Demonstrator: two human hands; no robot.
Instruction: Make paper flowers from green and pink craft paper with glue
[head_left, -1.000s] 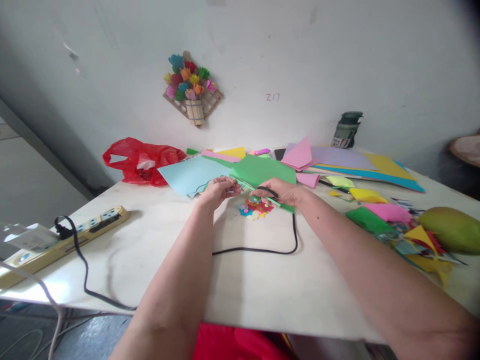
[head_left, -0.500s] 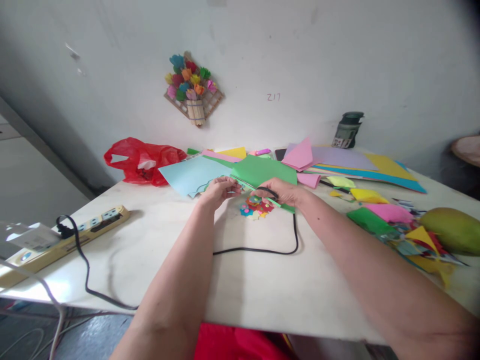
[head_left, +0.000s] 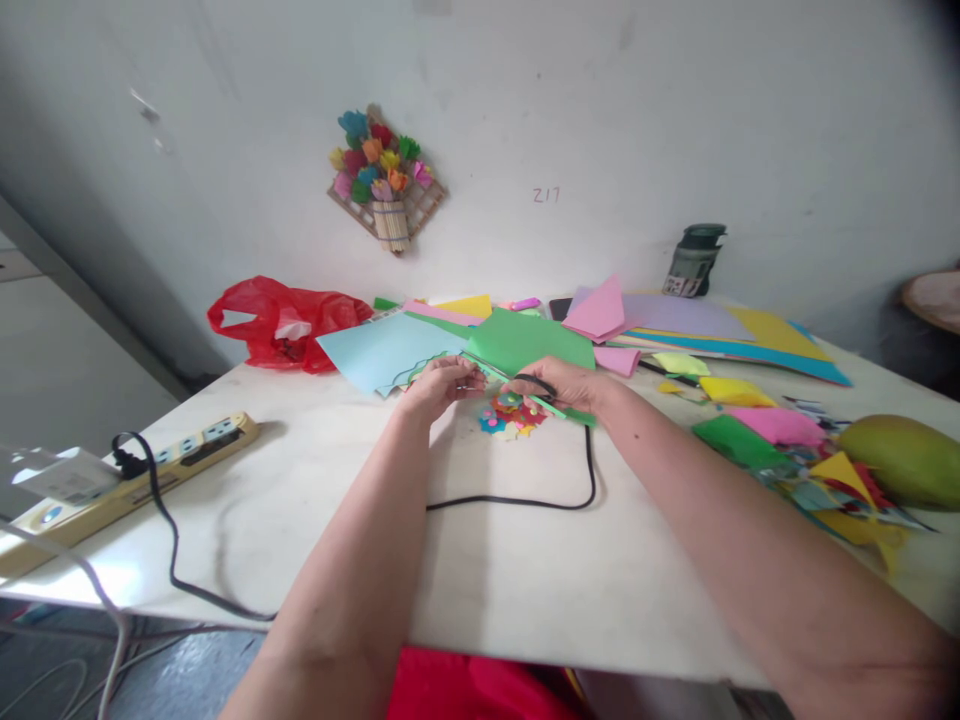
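My left hand (head_left: 444,382) pinches the left end of a narrow green paper strip (head_left: 487,366), fingers closed. My right hand (head_left: 566,385) is wrapped round scissors, whose black handle loop (head_left: 536,382) shows at the fingers; the blades are mostly hidden against the strip. More green paper sticks out below the right fingers. Beneath and between the hands lies a small pile of colourful cut paper pieces (head_left: 514,415), red, blue, yellow and cream. Just behind the hands rest a green sheet (head_left: 532,335) and a light blue sheet (head_left: 390,345).
A black cord (head_left: 510,499) crosses the table in front of the pile. On the left are a power strip (head_left: 187,455) and a red plastic bag (head_left: 289,320). Paper scraps (head_left: 780,425), a green mango-like fruit (head_left: 904,460) and a dark bottle (head_left: 696,262) are on the right.
Almost nothing differs. Both hands stay in place, with only a slight shift of the fingers and of the green paper below the right hand.
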